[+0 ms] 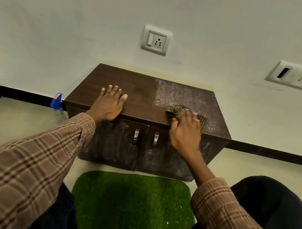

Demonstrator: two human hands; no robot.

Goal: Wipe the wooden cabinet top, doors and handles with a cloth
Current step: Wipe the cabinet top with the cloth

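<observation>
Wiping the dark brown wooden cabinet top (pixel 141 94) at frame centre, the right hand (pixel 184 130) presses a checked brown cloth (pixel 180 112), apparently gripped; the left hand (pixel 109 103) rests flat. Right half, dusty doors (pixel 167 160) and metal handles (pixel 136 136) remain.

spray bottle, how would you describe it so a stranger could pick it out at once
Start at the dark wooden cabinet against the white wall and go to its left end. On the floor there, beside the black skirting, stands the spray bottle. Its clear body and bright blue trigger head set it apart; nothing else there is blue.
</observation>
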